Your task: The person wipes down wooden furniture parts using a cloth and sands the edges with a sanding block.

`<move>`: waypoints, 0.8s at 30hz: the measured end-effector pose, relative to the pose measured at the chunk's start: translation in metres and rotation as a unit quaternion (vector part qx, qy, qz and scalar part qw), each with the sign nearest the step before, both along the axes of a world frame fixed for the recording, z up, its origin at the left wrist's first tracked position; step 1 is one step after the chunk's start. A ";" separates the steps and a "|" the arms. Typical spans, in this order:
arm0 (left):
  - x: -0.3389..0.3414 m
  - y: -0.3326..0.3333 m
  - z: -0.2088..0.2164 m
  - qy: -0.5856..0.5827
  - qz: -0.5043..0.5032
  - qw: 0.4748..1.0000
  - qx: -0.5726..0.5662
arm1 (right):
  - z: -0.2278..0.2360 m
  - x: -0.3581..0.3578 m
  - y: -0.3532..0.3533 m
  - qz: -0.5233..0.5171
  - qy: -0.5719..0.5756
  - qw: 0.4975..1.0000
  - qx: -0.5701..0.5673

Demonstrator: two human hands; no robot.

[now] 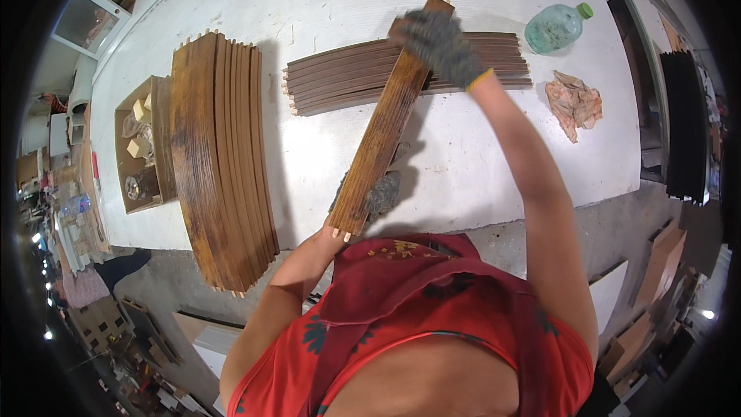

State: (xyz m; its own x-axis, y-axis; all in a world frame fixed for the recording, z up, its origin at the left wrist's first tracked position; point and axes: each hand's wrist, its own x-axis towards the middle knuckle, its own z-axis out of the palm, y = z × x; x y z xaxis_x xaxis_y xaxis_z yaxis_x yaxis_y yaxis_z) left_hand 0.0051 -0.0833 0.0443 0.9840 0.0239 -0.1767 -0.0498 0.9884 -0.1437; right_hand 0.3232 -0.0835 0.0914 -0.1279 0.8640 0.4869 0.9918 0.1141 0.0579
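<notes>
A brown-stained wooden board (390, 120) with small pegs at its ends is held slanting over the table, its near end close to my apron. My left hand (381, 191), in a dark grey glove, grips it from beneath near that end; the board hides part of the hand. Across the board's far end lies my right hand (442, 48), in a dark glove with a yellow cuff. Its fingers are curled and slightly blurred. A small brown edge shows at the fingertips, too unclear to name. Behind the board lies a row of dark brown slats (332, 77).
A stack of pegged brown boards (224, 162) stands at the left of the white table (494, 162). Beside it is a cardboard box (160, 139) holding pale blocks. At the right are a greenish bottle (554, 29) with a green cap and a crumpled cloth (573, 104).
</notes>
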 end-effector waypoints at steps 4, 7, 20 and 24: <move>0.007 0.004 0.007 -0.099 -0.005 0.993 -0.065 | 0.007 0.075 0.049 -0.210 0.162 0.954 -0.139; 0.010 0.007 0.010 -0.146 -0.011 0.985 -0.087 | -0.003 0.112 0.045 -0.297 0.155 0.937 -0.100; -0.003 0.005 0.025 0.192 -0.028 0.954 0.230 | -0.032 -0.086 -0.200 -0.251 0.242 0.937 0.023; 0.006 0.001 0.037 0.223 -0.054 0.948 0.222 | -0.013 -0.077 -0.231 -0.240 0.221 0.938 -0.121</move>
